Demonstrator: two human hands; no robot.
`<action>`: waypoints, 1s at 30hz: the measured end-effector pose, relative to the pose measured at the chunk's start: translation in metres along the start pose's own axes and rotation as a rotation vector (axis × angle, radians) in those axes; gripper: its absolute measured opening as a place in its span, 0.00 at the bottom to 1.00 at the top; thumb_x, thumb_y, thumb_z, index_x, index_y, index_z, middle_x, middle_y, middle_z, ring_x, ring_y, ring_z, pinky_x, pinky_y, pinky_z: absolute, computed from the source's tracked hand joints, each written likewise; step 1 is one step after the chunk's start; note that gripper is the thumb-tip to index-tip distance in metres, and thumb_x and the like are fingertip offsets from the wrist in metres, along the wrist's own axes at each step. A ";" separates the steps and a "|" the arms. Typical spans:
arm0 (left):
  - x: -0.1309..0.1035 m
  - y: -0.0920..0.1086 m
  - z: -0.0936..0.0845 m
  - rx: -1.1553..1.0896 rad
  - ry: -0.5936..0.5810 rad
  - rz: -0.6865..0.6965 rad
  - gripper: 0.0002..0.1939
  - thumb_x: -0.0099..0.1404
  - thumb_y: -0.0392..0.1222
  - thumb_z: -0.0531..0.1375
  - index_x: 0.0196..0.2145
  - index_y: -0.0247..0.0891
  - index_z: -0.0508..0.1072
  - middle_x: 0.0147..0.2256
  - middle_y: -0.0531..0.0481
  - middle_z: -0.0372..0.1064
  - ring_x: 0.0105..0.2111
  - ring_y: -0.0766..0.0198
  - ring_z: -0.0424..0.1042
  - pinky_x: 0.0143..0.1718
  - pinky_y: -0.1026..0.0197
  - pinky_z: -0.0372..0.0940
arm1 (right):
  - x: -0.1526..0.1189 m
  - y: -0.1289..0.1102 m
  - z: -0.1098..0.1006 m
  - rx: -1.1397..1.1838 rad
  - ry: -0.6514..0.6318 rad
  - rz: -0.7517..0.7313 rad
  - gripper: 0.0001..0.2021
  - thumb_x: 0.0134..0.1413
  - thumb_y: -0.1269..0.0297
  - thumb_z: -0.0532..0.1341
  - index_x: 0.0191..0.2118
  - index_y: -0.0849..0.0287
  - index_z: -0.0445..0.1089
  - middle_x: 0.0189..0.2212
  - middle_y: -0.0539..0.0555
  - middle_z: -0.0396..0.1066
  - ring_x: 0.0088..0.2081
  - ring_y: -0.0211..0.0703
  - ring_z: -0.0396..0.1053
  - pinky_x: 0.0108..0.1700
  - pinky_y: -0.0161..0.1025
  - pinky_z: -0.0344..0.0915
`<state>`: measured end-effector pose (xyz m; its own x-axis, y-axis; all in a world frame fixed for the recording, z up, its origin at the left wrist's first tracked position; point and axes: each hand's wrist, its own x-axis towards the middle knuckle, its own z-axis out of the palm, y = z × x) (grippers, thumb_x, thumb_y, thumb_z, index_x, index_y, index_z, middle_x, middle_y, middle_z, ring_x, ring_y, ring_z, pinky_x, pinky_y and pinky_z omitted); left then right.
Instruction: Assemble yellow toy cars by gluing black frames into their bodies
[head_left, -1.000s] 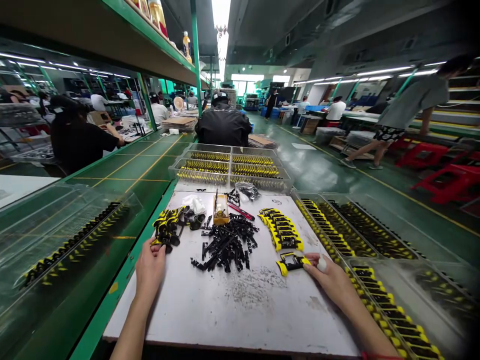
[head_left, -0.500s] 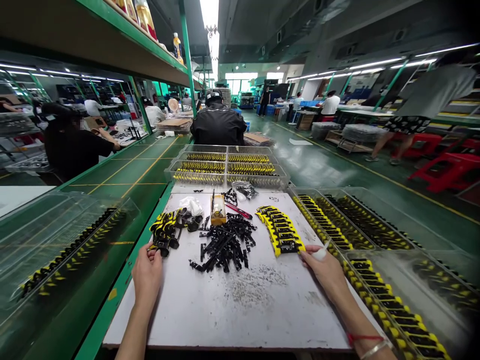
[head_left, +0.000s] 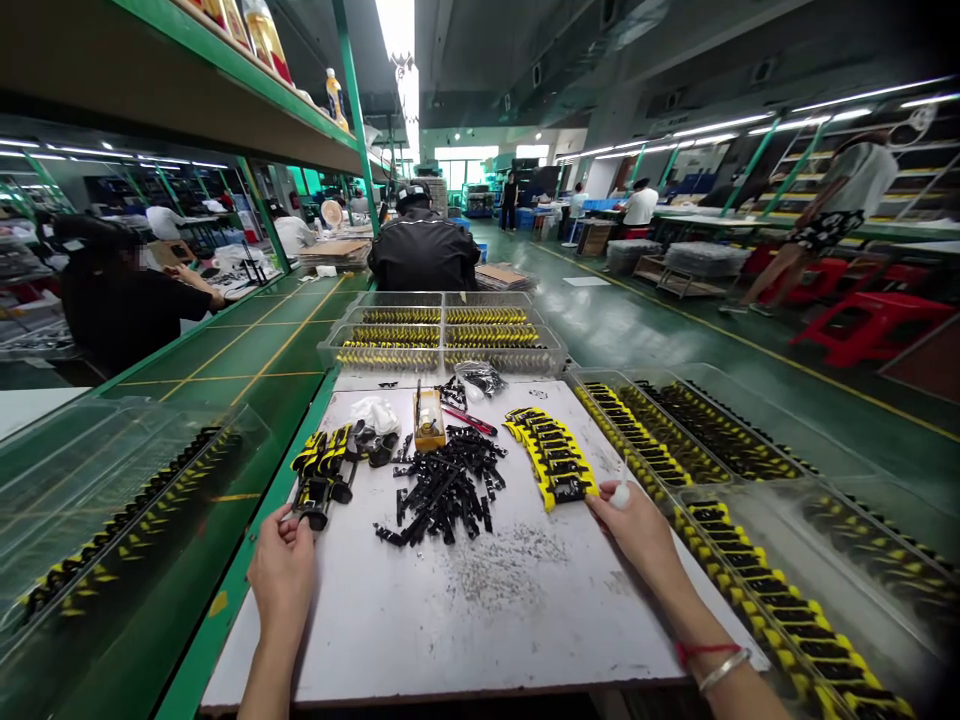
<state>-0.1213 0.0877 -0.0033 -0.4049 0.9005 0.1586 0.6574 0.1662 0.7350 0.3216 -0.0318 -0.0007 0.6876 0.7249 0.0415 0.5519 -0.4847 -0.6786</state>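
Note:
My left hand (head_left: 283, 565) is closed, its fingertips pinching the near edge of a black plastic part (head_left: 315, 498). That part lies against a small heap of yellow-and-black parts (head_left: 322, 450) at the board's left. My right hand (head_left: 637, 530) is closed around a small white needle-tipped bottle (head_left: 621, 494). Its thumb and index finger touch the near end of a curved row of yellow-and-black parts (head_left: 551, 455). Between my hands, a loose pile of black strips (head_left: 450, 485) lies on the white board (head_left: 420, 630), with tiny metal bits (head_left: 502, 570) scattered nearby.
Clear trays of parts stand left (head_left: 135, 510), right (head_left: 750, 590) and behind (head_left: 442, 335) the board. A yellow box (head_left: 429, 425), a red pen-like tool (head_left: 471, 420) and a white crumpled wad (head_left: 375, 412) sit at the back. A person in black (head_left: 424, 255) sits ahead.
The view has shifted slightly. My left hand has drawn back a little, and the black part beside it now sits apart from the heap. My right hand stays at the row's end.

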 end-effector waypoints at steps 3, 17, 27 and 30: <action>-0.002 -0.002 0.000 -0.015 -0.007 -0.008 0.20 0.59 0.45 0.56 0.49 0.37 0.66 0.33 0.49 0.72 0.33 0.58 0.73 0.41 0.55 0.65 | -0.001 0.000 0.000 -0.027 -0.006 -0.041 0.16 0.45 0.50 0.57 0.35 0.58 0.68 0.19 0.49 0.71 0.24 0.46 0.68 0.29 0.39 0.58; -0.006 -0.008 -0.006 -0.074 -0.048 -0.081 0.21 0.57 0.46 0.57 0.48 0.39 0.66 0.33 0.50 0.71 0.34 0.55 0.73 0.41 0.52 0.64 | -0.003 -0.008 0.010 -0.123 0.147 -0.104 0.17 0.46 0.49 0.54 0.36 0.57 0.67 0.20 0.51 0.68 0.25 0.47 0.66 0.29 0.39 0.58; -0.007 -0.015 -0.014 -0.483 -0.122 -0.160 0.25 0.52 0.47 0.61 0.46 0.34 0.67 0.28 0.52 0.69 0.24 0.63 0.71 0.29 0.59 0.67 | -0.002 -0.003 0.006 -0.183 0.135 -0.152 0.25 0.43 0.45 0.53 0.39 0.60 0.67 0.25 0.58 0.70 0.28 0.54 0.67 0.31 0.45 0.61; -0.014 -0.014 -0.020 -0.581 -0.112 -0.168 0.26 0.51 0.49 0.62 0.45 0.32 0.67 0.28 0.52 0.69 0.23 0.65 0.70 0.29 0.60 0.67 | -0.006 -0.006 -0.002 -0.170 0.270 -0.170 0.25 0.45 0.44 0.52 0.40 0.60 0.67 0.38 0.65 0.72 0.38 0.62 0.69 0.37 0.51 0.63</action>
<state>-0.1374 0.0650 -0.0021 -0.3830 0.9230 -0.0373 0.1235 0.0912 0.9881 0.3146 -0.0341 0.0048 0.6666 0.6577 0.3507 0.7240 -0.4595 -0.5145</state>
